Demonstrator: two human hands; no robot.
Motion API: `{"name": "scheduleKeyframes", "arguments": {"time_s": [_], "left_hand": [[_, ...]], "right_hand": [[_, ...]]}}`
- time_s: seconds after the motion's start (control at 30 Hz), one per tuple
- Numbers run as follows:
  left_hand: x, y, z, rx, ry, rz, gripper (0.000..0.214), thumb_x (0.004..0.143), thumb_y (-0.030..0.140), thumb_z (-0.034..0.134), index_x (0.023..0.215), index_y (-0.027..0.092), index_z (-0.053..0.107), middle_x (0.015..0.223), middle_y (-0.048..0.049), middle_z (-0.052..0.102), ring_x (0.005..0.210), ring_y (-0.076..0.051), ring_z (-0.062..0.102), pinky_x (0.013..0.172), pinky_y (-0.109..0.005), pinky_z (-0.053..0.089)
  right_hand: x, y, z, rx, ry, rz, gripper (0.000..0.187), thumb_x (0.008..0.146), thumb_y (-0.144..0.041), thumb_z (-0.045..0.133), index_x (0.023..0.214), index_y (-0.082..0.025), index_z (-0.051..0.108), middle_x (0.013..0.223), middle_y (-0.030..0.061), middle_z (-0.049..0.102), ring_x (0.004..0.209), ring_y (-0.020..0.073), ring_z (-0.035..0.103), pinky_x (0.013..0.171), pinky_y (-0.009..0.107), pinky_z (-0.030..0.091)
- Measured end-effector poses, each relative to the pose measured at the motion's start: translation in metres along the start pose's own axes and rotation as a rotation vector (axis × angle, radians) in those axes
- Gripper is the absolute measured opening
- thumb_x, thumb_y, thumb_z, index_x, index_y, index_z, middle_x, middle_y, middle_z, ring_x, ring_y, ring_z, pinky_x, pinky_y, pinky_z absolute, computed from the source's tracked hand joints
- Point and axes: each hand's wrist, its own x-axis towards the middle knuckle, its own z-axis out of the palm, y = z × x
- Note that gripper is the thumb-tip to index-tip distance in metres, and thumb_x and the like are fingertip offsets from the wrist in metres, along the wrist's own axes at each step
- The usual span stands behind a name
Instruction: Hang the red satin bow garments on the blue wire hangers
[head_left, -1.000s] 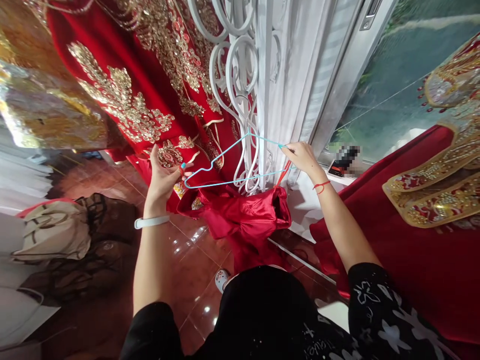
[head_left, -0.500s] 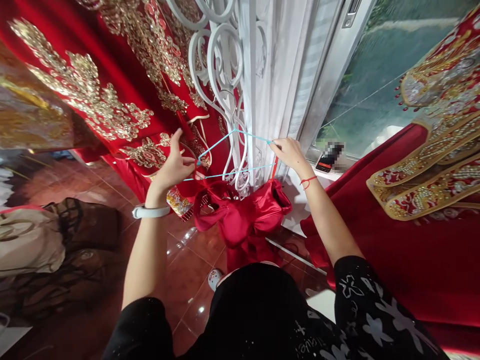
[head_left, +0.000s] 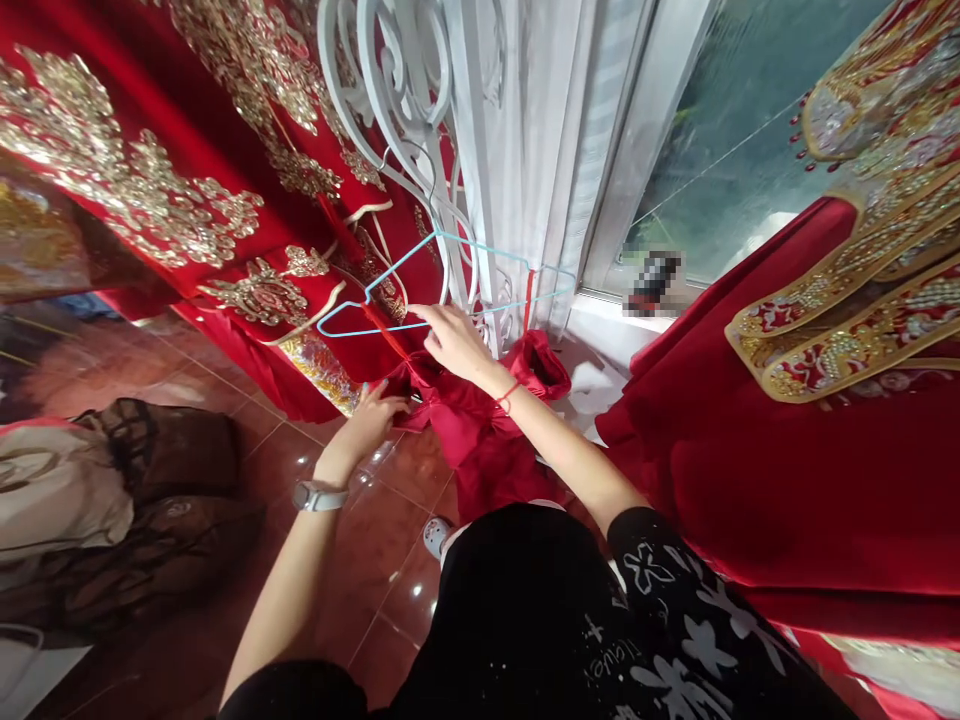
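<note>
A shiny red satin dress (head_left: 469, 425) hangs by thin red straps from a light-blue hanger (head_left: 397, 263). The hanger's metal hook is caught on a white scrollwork stand (head_left: 450, 85). My left hand (head_left: 367, 430), with a grey watch on the wrist, is at the dress's left sleeve, its fingers apart and touching the fabric. Above the bodice, my right hand (head_left: 457, 343) reaches leftward near the left strap, index finger stretched out and nothing visible in it. A red cord circles that wrist. The right strap (head_left: 529, 297) lies over the hanger's other arm.
Red garments with gold sequins (head_left: 127, 160) hang at the left. At the right hangs a red velvet garment (head_left: 750, 470) with beaded panels. A partly blurred dark object (head_left: 654, 283) rests on the window sill. Bags (head_left: 172, 450) sit on the tiled floor.
Both hands have let go of the hanger, which now hangs freely. My left hand has dropped to the dress's sleeve; my right hand has moved left across the front of the hanger.
</note>
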Motion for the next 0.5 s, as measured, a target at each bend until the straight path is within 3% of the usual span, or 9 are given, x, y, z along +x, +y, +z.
{"name": "scheduleKeyframes", "arguments": {"time_s": [0.07,0.13,0.2,0.3,0.37,0.5], "left_hand": [[-0.005,-0.012,0.014,0.029,-0.044,0.009,0.036,0.070,0.001,0.056,0.091,0.022,0.077,0.121,-0.0136,0.078,0.149,-0.042,0.049,0.126,-0.076,0.021],[-0.012,-0.019,0.016,0.043,-0.040,0.062,0.036,0.069,0.003,0.056,0.092,0.021,0.077,0.119,-0.0137,0.079,0.147,-0.041,0.051,0.127,-0.074,0.019],[-0.020,-0.021,0.009,0.024,-0.011,0.094,0.028,0.072,0.011,0.059,0.092,0.022,0.076,0.118,-0.0129,0.079,0.141,-0.039,0.057,0.127,-0.071,0.025],[-0.030,-0.020,-0.008,-0.031,0.030,0.100,0.015,0.072,0.025,0.065,0.084,0.023,0.074,0.114,-0.0116,0.079,0.119,-0.036,0.069,0.122,-0.064,0.040],[-0.036,-0.018,-0.019,-0.035,0.118,0.082,0.010,0.072,0.028,0.065,0.079,0.023,0.071,0.103,-0.0093,0.079,0.103,-0.033,0.073,0.115,-0.060,0.047],[-0.040,-0.014,-0.031,-0.052,0.462,-0.025,0.010,0.078,0.033,0.065,0.081,0.023,0.067,0.092,-0.0069,0.075,0.092,-0.028,0.070,0.098,-0.049,0.057]], "right_hand": [[0.008,-0.009,0.016,0.030,-0.026,0.005,0.049,0.102,-0.013,0.053,0.147,-0.028,0.062,0.137,0.0074,0.071,0.123,0.0263,0.063,0.125,0.053,0.027],[0.012,-0.015,0.026,0.038,-0.038,0.036,0.038,0.104,-0.028,0.060,0.142,-0.029,0.067,0.131,0.0071,0.073,0.121,0.0274,0.064,0.125,0.057,0.022],[0.012,-0.017,0.030,0.035,-0.046,0.075,0.032,0.104,-0.040,0.064,0.133,-0.030,0.074,0.122,0.0066,0.075,0.118,0.0279,0.064,0.124,0.060,0.019],[0.010,-0.017,0.032,0.045,-0.053,0.106,0.026,0.104,-0.042,0.063,0.121,-0.032,0.080,0.109,0.0048,0.076,0.114,0.0266,0.063,0.121,0.059,0.018],[0.009,-0.015,0.030,0.057,-0.056,0.120,0.024,0.106,-0.040,0.061,0.116,-0.032,0.081,0.104,0.0041,0.076,0.112,0.0263,0.062,0.119,0.059,0.017],[0.004,-0.013,0.026,0.059,-0.062,0.124,0.028,0.109,-0.035,0.055,0.110,-0.031,0.083,0.103,0.0040,0.077,0.109,0.0255,0.060,0.115,0.053,0.017]]}}
